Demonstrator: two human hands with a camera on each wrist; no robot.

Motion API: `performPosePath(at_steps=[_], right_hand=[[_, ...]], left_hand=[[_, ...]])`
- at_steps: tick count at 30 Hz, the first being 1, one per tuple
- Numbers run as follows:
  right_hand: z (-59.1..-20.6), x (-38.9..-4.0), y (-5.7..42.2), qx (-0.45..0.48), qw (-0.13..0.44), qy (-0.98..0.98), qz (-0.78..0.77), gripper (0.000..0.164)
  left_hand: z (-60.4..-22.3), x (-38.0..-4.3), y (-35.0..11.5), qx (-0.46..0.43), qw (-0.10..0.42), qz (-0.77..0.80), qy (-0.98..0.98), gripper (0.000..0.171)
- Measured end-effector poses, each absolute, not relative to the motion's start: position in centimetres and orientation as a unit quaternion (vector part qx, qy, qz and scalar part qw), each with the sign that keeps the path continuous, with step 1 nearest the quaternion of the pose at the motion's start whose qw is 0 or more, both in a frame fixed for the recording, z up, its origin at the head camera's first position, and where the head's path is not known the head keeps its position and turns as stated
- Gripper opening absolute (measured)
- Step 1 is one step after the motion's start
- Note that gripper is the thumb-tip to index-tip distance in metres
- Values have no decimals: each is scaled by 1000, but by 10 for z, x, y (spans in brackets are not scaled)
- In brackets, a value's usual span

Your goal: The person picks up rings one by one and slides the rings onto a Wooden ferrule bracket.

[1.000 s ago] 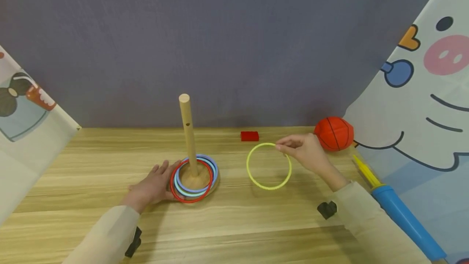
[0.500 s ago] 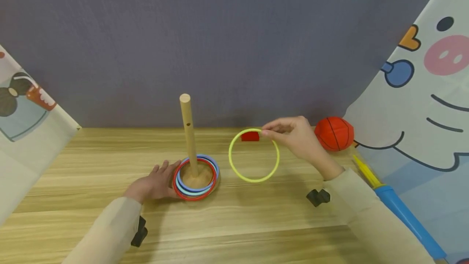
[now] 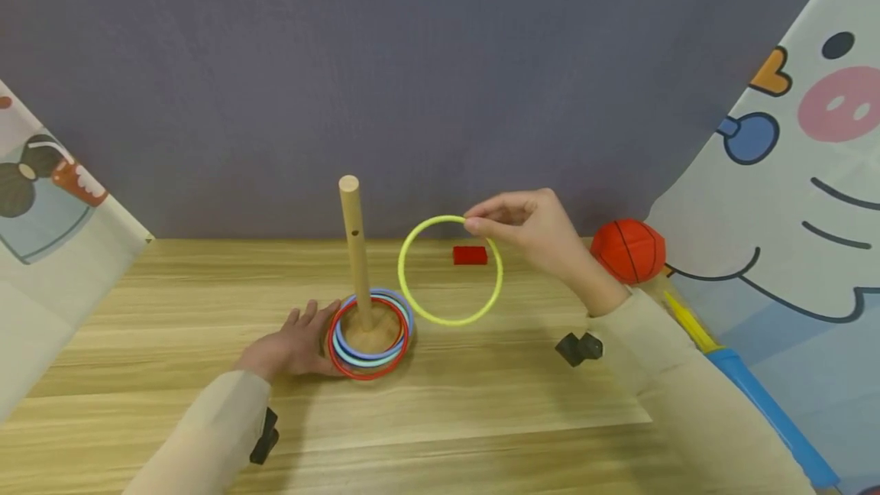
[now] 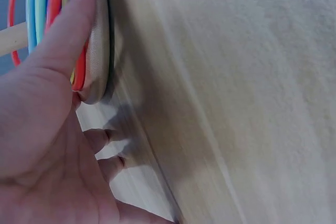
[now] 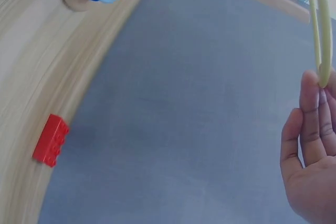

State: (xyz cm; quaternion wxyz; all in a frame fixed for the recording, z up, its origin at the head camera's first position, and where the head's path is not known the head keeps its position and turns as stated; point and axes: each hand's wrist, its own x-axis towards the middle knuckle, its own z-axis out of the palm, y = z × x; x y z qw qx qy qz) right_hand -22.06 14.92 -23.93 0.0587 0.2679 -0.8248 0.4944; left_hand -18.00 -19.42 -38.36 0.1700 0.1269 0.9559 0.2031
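A wooden ring-toss stand [image 3: 357,258] with an upright peg is on the table. Several colored rings lie round its base, with a red ring [image 3: 367,378] on top. My left hand [image 3: 294,344] holds the base from the left. In the left wrist view its thumb lies along the base's rim [image 4: 97,61], beside the stacked rings; part of the index finger is hidden. My right hand [image 3: 532,231] pinches a yellow ring [image 3: 450,322] at its top edge between thumb and fingertips. That ring hangs to the right of the peg, lower than the peg's top in the head view.
Near the table's back edge lies a red toy brick [image 3: 470,255]. A red ball [image 3: 629,250] with black lines sits at the back right. In front of it is a blue hand pump [image 3: 763,411] with a yellow nozzle. A grey backdrop [image 3: 440,82] rises behind the table [image 3: 467,434].
My right hand has carried the yellow ring up and to the left, closer to the peg. My left hand stays at the base, and the stand has shifted slightly right.
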Motion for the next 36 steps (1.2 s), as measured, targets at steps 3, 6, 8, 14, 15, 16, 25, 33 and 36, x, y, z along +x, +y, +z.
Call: performPosePath(at_steps=[3, 6, 8, 14, 15, 16, 25, 33, 36], right_hand=[[-236, -221, 142, 276, 59, -820, 498, 17], [-231, -222, 135, 284, 63, -812, 505, 16], [-228, -223, 130, 290, 67, -805, 513, 15], [-212, -228, 113, 303, 82, -779, 542, 14], [-210, -229, 110, 304, 86, -776, 546, 14], [-206, -231, 107, 303, 90, -774, 549, 14], [-187, -250, 82, 305, 99, -777, 541, 15], [-191, -263, 63, 281, 92, -807, 511, 16], [-198, -269, 58, 259, 81, -824, 497, 17]], left_hand=[[-385, -178, -193, 123, 157, 199, 960, 112], [-387, -177, -192, 122, 139, 190, 964, 113], [-388, -177, -191, 122, 129, 183, 967, 113], [-394, -179, -192, 120, 121, 171, 970, 115], [-394, -179, -193, 119, 122, 172, 970, 115], [-395, -179, -193, 118, 124, 172, 970, 116], [-393, -178, -194, 121, 125, 181, 968, 116], [-388, -175, -192, 113, 124, 183, 969, 115], [-387, -175, -191, 114, 126, 182, 968, 115]])
